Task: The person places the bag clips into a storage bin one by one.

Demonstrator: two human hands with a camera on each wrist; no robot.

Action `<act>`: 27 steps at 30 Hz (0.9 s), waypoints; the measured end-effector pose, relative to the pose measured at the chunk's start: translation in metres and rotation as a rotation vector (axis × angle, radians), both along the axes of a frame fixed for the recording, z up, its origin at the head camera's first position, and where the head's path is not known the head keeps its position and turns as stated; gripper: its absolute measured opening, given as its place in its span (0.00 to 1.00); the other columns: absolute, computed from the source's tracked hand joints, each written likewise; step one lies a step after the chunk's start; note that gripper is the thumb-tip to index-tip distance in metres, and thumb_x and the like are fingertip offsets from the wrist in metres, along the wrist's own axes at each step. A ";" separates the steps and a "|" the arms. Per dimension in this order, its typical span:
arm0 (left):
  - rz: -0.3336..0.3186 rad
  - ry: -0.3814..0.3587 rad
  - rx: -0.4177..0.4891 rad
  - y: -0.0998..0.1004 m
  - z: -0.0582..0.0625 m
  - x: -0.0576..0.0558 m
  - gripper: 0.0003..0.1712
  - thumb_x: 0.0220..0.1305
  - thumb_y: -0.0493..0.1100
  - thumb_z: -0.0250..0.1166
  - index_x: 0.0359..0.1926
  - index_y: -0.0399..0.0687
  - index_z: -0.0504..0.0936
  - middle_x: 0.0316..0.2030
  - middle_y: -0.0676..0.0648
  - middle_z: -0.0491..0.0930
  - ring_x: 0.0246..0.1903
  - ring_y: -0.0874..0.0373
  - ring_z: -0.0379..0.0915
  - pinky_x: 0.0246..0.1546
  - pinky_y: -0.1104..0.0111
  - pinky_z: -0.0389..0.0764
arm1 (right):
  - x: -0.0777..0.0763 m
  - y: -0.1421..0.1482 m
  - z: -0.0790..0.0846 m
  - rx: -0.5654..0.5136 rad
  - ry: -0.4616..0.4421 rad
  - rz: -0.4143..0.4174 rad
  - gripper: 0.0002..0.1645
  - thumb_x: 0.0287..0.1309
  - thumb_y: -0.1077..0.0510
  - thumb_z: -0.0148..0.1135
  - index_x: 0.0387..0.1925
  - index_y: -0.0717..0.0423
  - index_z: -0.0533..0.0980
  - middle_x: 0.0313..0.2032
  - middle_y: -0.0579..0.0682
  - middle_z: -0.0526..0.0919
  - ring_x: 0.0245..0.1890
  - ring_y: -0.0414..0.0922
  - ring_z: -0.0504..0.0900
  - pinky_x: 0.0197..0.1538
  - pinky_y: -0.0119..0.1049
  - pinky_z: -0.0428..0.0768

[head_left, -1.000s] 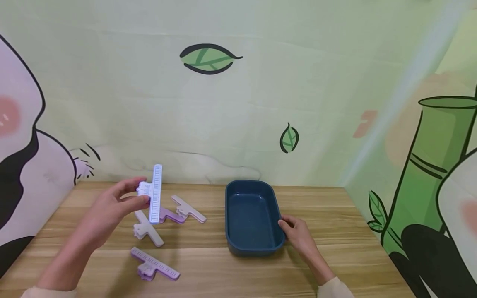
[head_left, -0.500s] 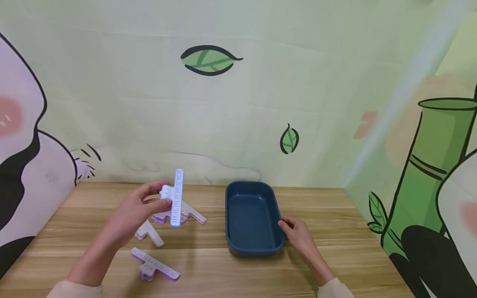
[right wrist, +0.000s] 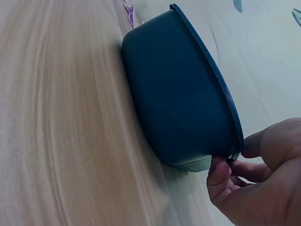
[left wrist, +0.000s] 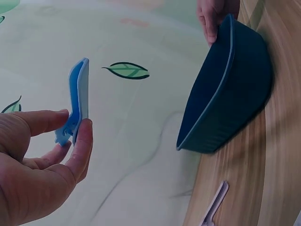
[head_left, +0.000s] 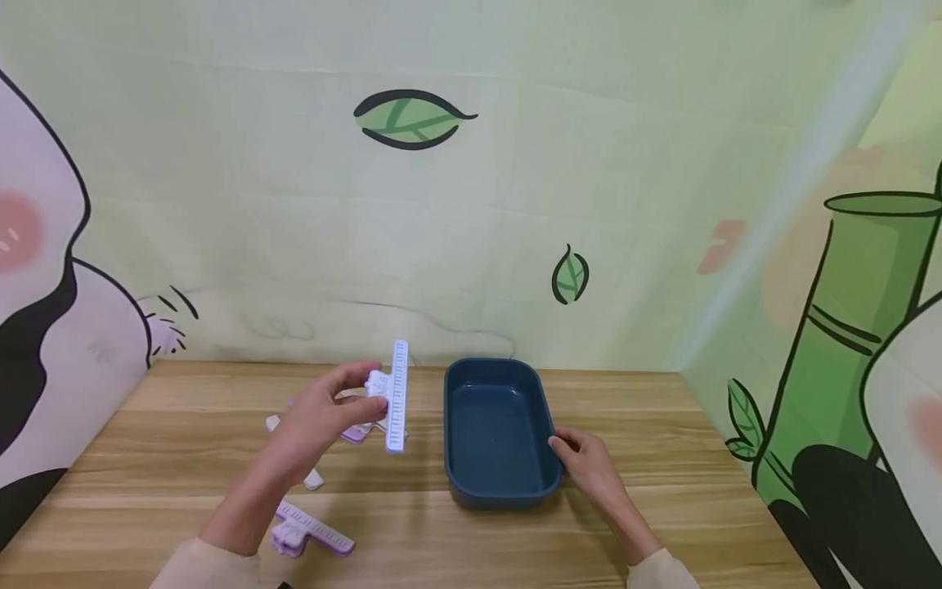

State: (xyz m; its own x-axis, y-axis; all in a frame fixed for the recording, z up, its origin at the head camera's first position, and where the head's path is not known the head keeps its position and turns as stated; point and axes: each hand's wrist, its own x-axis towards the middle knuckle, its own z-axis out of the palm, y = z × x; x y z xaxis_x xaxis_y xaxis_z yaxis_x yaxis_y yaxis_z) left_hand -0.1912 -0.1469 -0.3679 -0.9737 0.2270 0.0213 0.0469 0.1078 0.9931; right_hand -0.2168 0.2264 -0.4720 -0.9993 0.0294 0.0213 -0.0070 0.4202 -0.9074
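My left hand [head_left: 312, 425] pinches a pale blue sealing clip [head_left: 397, 397] by its handle end, thumb in front and fingers behind. The clip's long ridged bar stands nearly upright, raised over the table and just left of a dark blue rectangular bin [head_left: 503, 501]. In the left wrist view the clip [left wrist: 83, 94] shows its bent side profile between the fingertips. My right hand [head_left: 594, 474] grips the bin's right rim. Seen from the right wrist, thumb and fingers [right wrist: 218, 181] close on the rim at one end of the bin [right wrist: 183, 89].
On the wooden table [head_left: 662, 425], a purple clip [head_left: 316, 530] lies at the front left. More purple and whitish clips lie behind it, partly hidden by my left hand and forearm. A printed cloth [head_left: 471, 204] with leaves hangs behind the table.
My left hand has carried the blue clip rightward, from above the other clips to close beside the bin. The right hand and the bin have stayed put.
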 end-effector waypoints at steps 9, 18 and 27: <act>-0.017 -0.002 0.038 0.026 -0.010 -0.010 0.36 0.69 0.37 0.69 0.73 0.37 0.67 0.63 0.36 0.69 0.52 0.49 0.82 0.51 0.63 0.79 | 0.000 0.001 0.000 0.005 -0.017 -0.001 0.18 0.73 0.64 0.58 0.57 0.72 0.79 0.44 0.61 0.85 0.41 0.50 0.83 0.36 0.34 0.83; -0.057 -0.005 0.101 0.051 -0.017 -0.017 0.35 0.68 0.33 0.67 0.72 0.30 0.66 0.61 0.33 0.70 0.51 0.50 0.81 0.52 0.65 0.81 | 0.000 -0.001 0.000 -0.025 -0.018 0.006 0.18 0.73 0.64 0.59 0.57 0.73 0.79 0.44 0.61 0.84 0.40 0.49 0.84 0.37 0.34 0.84; -0.019 -0.024 0.076 0.080 -0.029 -0.025 0.32 0.66 0.33 0.70 0.69 0.34 0.72 0.59 0.35 0.74 0.51 0.47 0.81 0.54 0.58 0.82 | -0.001 0.001 0.000 -0.053 -0.017 0.009 0.19 0.74 0.64 0.58 0.58 0.74 0.78 0.45 0.63 0.84 0.41 0.51 0.84 0.37 0.35 0.84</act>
